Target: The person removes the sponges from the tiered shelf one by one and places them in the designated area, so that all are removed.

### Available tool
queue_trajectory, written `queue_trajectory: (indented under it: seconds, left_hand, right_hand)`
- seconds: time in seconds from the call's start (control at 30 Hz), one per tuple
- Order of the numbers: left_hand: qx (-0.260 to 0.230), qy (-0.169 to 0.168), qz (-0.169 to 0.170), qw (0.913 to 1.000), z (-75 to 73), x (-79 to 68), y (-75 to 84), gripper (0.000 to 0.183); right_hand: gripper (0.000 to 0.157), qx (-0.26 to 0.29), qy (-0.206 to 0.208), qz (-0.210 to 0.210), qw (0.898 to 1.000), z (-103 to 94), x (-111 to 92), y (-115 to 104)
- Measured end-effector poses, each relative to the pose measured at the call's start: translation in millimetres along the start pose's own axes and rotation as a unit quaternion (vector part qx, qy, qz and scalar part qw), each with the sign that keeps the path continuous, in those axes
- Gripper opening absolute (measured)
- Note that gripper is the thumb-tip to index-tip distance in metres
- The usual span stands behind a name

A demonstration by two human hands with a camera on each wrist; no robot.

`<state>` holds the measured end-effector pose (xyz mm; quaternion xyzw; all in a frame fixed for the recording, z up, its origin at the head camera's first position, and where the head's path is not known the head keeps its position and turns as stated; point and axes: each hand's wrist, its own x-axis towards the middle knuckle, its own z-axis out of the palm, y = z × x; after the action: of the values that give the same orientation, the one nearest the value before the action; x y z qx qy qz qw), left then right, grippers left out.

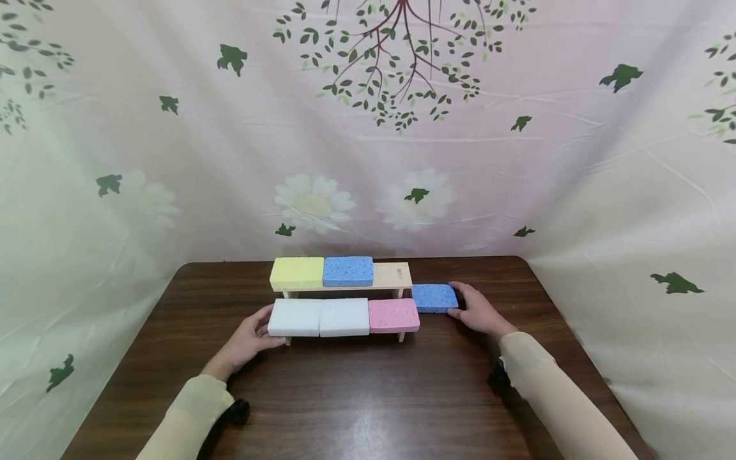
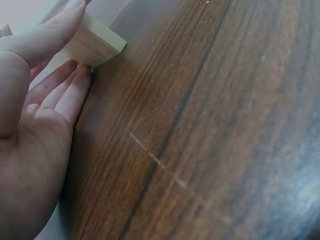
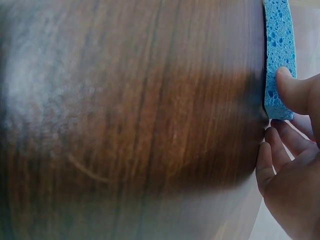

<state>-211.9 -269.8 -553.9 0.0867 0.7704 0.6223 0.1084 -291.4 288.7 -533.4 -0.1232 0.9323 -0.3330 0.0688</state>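
Note:
A wooden two-step rack [image 1: 391, 275] stands on the table. Two white sponges [image 1: 294, 317] and a pink sponge [image 1: 393, 315] lie along its front step, a yellow sponge [image 1: 297, 273] and a blue sponge [image 1: 347, 271] on the back one. My left hand [image 1: 247, 342] holds the front step's left end, thumb in front and fingers behind; in the left wrist view its fingertips meet the wooden leg [image 2: 95, 42]. To the right of the rack, my right hand [image 1: 478, 312] grips the right end of another blue sponge [image 1: 434, 298], which lies flat, close over the table.
Bare wood shows at the right end of the back step. The dark brown table [image 1: 356, 396] stretches in front of the rack. A printed cloth [image 1: 356, 153] with leaves and flowers hangs behind the table and along both sides.

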Motion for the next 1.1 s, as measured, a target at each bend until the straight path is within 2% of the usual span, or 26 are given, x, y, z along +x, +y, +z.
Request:
queue_trajectory:
  seconds: [0.33,0.53,0.67,0.87,1.1]
  left_hand:
    - [-0.014,-0.011,0.009,0.9998,-0.7,1.0,-0.3,0.098]
    - [-0.009,-0.008,0.009,0.9999,-1.0,1.1,-1.0,0.097]
    - [-0.019,-0.008,0.006,0.9998,1.0,0.6,-0.7,0.097]
    - [-0.039,-0.021,0.014,0.9989,-0.4,-2.2,-3.0,0.096]
    - [-0.034,-0.020,0.009,0.9992,-0.3,-1.9,-3.3,0.097]
  right_hand:
    - [0.086,0.004,-0.014,0.013,1.000,-7.1,-4,-5]
    - [0.096,0.016,-0.004,0.021,1.000,-13.2,-7,-16]
    - [0.098,0.016,0.020,0.002,1.000,-18.2,-9,-25]
    - [0.087,0.001,0.062,-0.056,0.996,-21.2,-8,-46]
    - [0.079,0.008,0.071,-0.092,0.993,-17.3,-3,-72]
